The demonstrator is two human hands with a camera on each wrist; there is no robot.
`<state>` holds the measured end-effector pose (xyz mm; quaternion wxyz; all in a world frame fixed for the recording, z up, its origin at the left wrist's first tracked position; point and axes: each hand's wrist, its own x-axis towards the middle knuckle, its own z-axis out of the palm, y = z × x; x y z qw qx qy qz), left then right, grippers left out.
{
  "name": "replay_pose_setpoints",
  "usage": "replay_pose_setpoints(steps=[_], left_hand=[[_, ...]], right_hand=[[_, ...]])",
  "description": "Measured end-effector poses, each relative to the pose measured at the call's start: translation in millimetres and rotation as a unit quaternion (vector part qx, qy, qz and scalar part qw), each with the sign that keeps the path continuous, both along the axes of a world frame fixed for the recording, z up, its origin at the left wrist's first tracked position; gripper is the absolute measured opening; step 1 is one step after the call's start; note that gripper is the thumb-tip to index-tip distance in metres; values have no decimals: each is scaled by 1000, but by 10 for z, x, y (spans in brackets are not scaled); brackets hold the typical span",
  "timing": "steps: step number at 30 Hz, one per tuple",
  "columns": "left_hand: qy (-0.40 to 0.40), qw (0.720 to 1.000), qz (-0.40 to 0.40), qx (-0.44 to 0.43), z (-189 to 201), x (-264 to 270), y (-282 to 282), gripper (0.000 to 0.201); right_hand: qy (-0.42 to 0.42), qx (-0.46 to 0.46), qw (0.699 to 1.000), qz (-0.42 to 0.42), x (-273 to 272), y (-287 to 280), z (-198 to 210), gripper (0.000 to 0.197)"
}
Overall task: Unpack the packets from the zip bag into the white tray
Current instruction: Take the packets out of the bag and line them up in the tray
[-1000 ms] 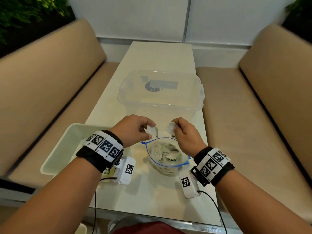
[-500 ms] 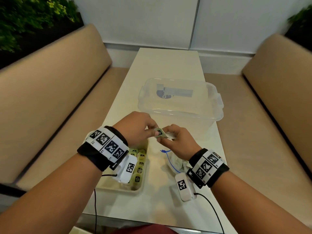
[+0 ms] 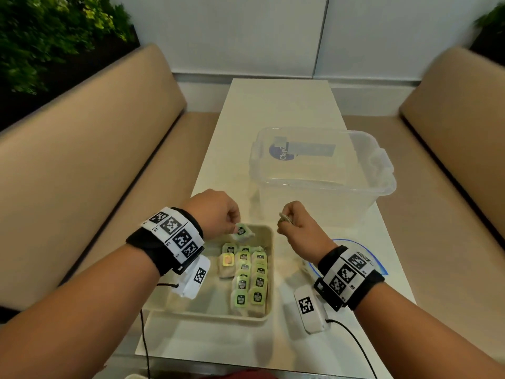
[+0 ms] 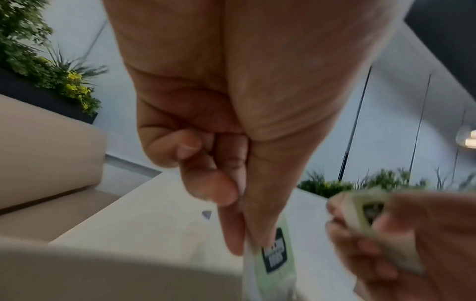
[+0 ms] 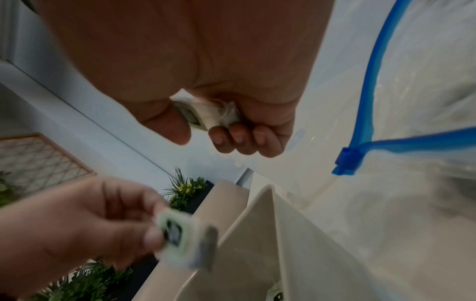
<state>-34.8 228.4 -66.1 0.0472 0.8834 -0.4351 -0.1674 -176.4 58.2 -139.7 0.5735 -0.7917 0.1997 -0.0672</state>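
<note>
The white tray point(image 3: 269, 236) lies on the table near me, with several green-labelled packets point(image 3: 250, 280) in rows along its right side. My left hand point(image 3: 218, 214) pinches one green packet point(image 3: 241, 231) over the tray's far end; the same packet point(image 4: 274, 256) hangs from my thumb and fingers in the left wrist view. My right hand point(image 3: 293, 225) grips another packet point(image 3: 284, 218) just right of the tray, seen as a crumpled packet point(image 5: 203, 115) in the right wrist view. The zip bag point(image 3: 363, 251) with its blue seal lies under my right wrist, mostly hidden.
A clear plastic tub point(image 3: 322, 170) stands on the table just beyond my hands. Beige benches point(image 3: 82, 170) flank the narrow table on both sides. The bag's blue zip slider point(image 5: 346, 163) shows in the right wrist view beside the tray wall point(image 5: 260, 224).
Both hands have lifted from the zip bag and moved left to the tray, each holding a packet. They met half a second ago and have since drawn apart.
</note>
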Motion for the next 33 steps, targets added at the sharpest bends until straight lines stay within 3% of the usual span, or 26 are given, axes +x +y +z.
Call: replay_pose_setpoints(steps=[4,8,11,17,23,27,30,33], left_hand=[[29,985,-48,164,-350,78,30,16],[73,959,-86,259,-683,96,-15,24],[57,950,-88,295,-847,134,-72,20],[14,956,-98,277,-1042,207,-126,20],[18,974,-100,202,-883,254,-126,32],[131,988,-86,7,-489,282,-41,47],[167,975,-52,-138,-325,193,9,31],[116,975,-49,-181,-265,158,43,11]], right_hand=[[-8,22,999,-28,40,56,-9,12],[-17,6,999,-28,56,94,-54,6],[-20,-18,999,-43,45,93,-113,3],[-24,37,995,-85,13,174,-119,7],[-25,62,994,-82,45,282,-127,10],[-30,42,996,-73,122,315,-148,10],[-35,20,998,-50,175,369,-121,12],[-43,27,998,-36,213,435,-98,8]])
